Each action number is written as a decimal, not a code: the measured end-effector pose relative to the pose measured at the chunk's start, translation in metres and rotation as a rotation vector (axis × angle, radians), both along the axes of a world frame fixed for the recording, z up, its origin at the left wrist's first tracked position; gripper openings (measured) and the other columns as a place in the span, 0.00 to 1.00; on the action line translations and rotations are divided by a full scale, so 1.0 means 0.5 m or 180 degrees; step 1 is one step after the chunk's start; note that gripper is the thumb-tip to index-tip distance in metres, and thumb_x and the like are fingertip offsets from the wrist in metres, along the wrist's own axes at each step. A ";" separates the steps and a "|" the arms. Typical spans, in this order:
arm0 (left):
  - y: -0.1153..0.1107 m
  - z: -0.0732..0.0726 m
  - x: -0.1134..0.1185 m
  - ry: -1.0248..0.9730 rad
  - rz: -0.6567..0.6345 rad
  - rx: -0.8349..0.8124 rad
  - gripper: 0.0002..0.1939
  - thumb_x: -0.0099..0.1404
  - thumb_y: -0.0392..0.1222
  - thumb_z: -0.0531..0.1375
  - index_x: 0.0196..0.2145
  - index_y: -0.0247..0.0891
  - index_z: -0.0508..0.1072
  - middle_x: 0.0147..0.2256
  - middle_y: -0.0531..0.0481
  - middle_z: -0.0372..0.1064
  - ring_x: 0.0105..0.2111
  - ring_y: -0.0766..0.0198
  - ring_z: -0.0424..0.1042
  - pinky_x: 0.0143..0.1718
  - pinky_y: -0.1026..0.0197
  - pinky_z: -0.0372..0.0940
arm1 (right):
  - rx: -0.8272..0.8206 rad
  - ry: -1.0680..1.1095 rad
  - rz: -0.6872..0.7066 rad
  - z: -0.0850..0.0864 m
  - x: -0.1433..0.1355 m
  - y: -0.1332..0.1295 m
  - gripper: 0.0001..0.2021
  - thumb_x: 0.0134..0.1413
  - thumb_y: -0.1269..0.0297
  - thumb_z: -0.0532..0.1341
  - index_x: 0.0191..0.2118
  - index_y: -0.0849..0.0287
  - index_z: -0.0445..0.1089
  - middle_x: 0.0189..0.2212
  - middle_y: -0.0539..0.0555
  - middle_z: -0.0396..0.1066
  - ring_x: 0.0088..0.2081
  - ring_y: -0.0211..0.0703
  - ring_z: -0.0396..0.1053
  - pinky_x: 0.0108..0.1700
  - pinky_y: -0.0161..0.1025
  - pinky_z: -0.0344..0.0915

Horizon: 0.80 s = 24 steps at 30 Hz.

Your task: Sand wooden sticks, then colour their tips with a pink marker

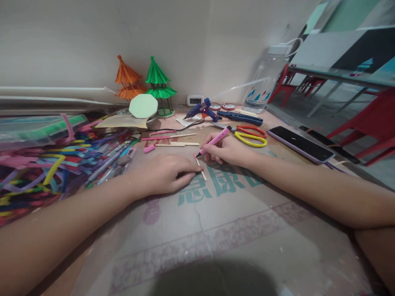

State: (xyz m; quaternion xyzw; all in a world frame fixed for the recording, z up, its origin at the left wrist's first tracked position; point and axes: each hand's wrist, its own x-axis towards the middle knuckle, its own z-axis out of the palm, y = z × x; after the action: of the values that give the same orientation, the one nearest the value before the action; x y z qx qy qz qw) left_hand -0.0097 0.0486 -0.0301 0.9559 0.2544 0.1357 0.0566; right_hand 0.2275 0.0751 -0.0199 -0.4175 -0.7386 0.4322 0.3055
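Observation:
A pink marker [217, 139] is gripped in my right hand [224, 150], its dark tip touching a thin wooden stick [201, 170] whose far end is coloured pink. My left hand [165, 170] is closed on that same stick, pinching it against the printed sheet. Beyond my hands lie several more thin sticks [177, 144], some plain and some pink. The marker's pink cap [149, 149] rests beside them, off the pen.
Colourful pipe cleaners [52, 164] heap at the left. Behind stand orange [127, 78] and green [157, 78] pagoda models, a blue glue gun [200, 109] and a clear bottle [262, 82]. Scissors [249, 136] and a phone [300, 144] lie at the right.

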 end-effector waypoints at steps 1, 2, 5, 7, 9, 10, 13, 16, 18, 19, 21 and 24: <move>0.000 0.000 0.000 0.0008 -0.0004 -0.0006 0.17 0.76 0.43 0.53 0.53 0.46 0.78 0.47 0.51 0.81 0.44 0.62 0.79 0.45 0.60 0.69 | -0.0013 -0.0009 0.0030 0.001 0.000 -0.001 0.06 0.63 0.65 0.61 0.34 0.60 0.67 0.21 0.49 0.73 0.16 0.29 0.60 0.16 0.27 0.56; 0.001 -0.001 -0.001 0.0019 -0.0010 -0.0005 0.17 0.76 0.44 0.52 0.54 0.46 0.78 0.47 0.51 0.81 0.44 0.62 0.79 0.45 0.60 0.69 | -0.0022 -0.0018 0.0055 0.002 0.001 -0.002 0.06 0.62 0.65 0.62 0.34 0.60 0.67 0.21 0.49 0.73 0.16 0.29 0.60 0.17 0.27 0.56; 0.000 -0.001 -0.001 0.0066 -0.0002 0.0041 0.18 0.76 0.44 0.52 0.56 0.47 0.77 0.45 0.51 0.81 0.42 0.61 0.79 0.43 0.60 0.68 | -0.0054 -0.0029 0.0094 0.004 0.002 -0.005 0.06 0.60 0.66 0.63 0.33 0.60 0.67 0.21 0.49 0.73 0.17 0.30 0.61 0.18 0.28 0.58; 0.000 0.000 -0.002 0.0096 0.0006 0.0057 0.18 0.76 0.44 0.52 0.57 0.48 0.76 0.45 0.50 0.81 0.41 0.61 0.79 0.43 0.60 0.68 | -0.0036 -0.0023 0.0085 0.003 0.002 -0.005 0.06 0.61 0.66 0.63 0.33 0.60 0.67 0.21 0.49 0.73 0.17 0.30 0.62 0.18 0.28 0.58; 0.000 0.000 -0.002 0.0099 -0.0012 0.0061 0.18 0.76 0.44 0.52 0.57 0.48 0.76 0.45 0.51 0.81 0.41 0.61 0.79 0.43 0.60 0.68 | 0.0020 -0.0006 0.0063 0.001 0.002 -0.003 0.06 0.62 0.65 0.62 0.33 0.60 0.67 0.21 0.49 0.72 0.16 0.30 0.61 0.18 0.28 0.57; 0.000 0.000 -0.002 0.0097 -0.0023 0.0062 0.18 0.76 0.44 0.52 0.57 0.47 0.76 0.46 0.51 0.81 0.41 0.61 0.79 0.43 0.60 0.68 | 0.0043 0.0007 0.0048 0.000 0.001 -0.002 0.07 0.63 0.65 0.61 0.33 0.60 0.67 0.20 0.48 0.72 0.16 0.30 0.61 0.17 0.28 0.56; 0.001 0.000 -0.001 0.0074 -0.0020 0.0078 0.18 0.76 0.44 0.52 0.56 0.47 0.77 0.47 0.51 0.80 0.41 0.61 0.79 0.44 0.59 0.68 | 0.0037 0.0012 -0.0019 -0.002 0.000 0.001 0.07 0.64 0.65 0.60 0.34 0.59 0.66 0.21 0.47 0.72 0.15 0.29 0.60 0.16 0.28 0.55; 0.000 -0.001 0.000 0.0051 -0.0012 0.0069 0.17 0.75 0.43 0.53 0.55 0.47 0.77 0.47 0.50 0.80 0.42 0.61 0.79 0.44 0.59 0.69 | -0.0005 -0.0008 -0.0054 -0.001 0.000 0.001 0.06 0.63 0.65 0.61 0.34 0.59 0.67 0.21 0.47 0.72 0.15 0.29 0.60 0.15 0.27 0.55; 0.001 -0.002 0.000 0.0058 -0.0011 0.0057 0.18 0.75 0.43 0.53 0.56 0.47 0.77 0.46 0.50 0.80 0.42 0.61 0.79 0.44 0.59 0.69 | -0.0002 0.0011 0.0001 -0.001 0.001 0.001 0.06 0.62 0.65 0.61 0.33 0.60 0.67 0.21 0.48 0.72 0.15 0.30 0.60 0.16 0.27 0.55; 0.001 -0.002 -0.001 0.0055 -0.0015 0.0059 0.18 0.76 0.43 0.52 0.56 0.47 0.77 0.46 0.50 0.81 0.42 0.61 0.79 0.44 0.59 0.69 | 0.0006 0.0024 0.0041 -0.001 0.001 0.001 0.07 0.62 0.65 0.62 0.33 0.60 0.67 0.20 0.48 0.72 0.16 0.30 0.61 0.16 0.27 0.56; 0.001 -0.002 -0.001 0.0044 -0.0032 0.0073 0.18 0.76 0.43 0.52 0.56 0.47 0.77 0.44 0.50 0.81 0.41 0.61 0.79 0.43 0.59 0.69 | 0.0021 0.0052 0.0098 -0.002 0.002 0.001 0.07 0.61 0.64 0.63 0.33 0.60 0.67 0.20 0.48 0.72 0.16 0.30 0.61 0.17 0.28 0.56; 0.001 0.000 -0.002 0.0095 -0.0059 0.0113 0.18 0.76 0.43 0.52 0.57 0.46 0.76 0.44 0.50 0.81 0.40 0.61 0.79 0.42 0.60 0.68 | 0.0032 0.0069 0.0067 -0.003 0.002 0.001 0.07 0.61 0.64 0.63 0.33 0.59 0.66 0.20 0.48 0.72 0.15 0.30 0.60 0.16 0.28 0.56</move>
State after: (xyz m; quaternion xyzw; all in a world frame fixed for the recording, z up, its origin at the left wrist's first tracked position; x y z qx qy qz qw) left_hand -0.0104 0.0493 -0.0300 0.9609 0.2440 0.1254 0.0371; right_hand 0.2284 0.0756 -0.0215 -0.4034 -0.7418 0.4362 0.3110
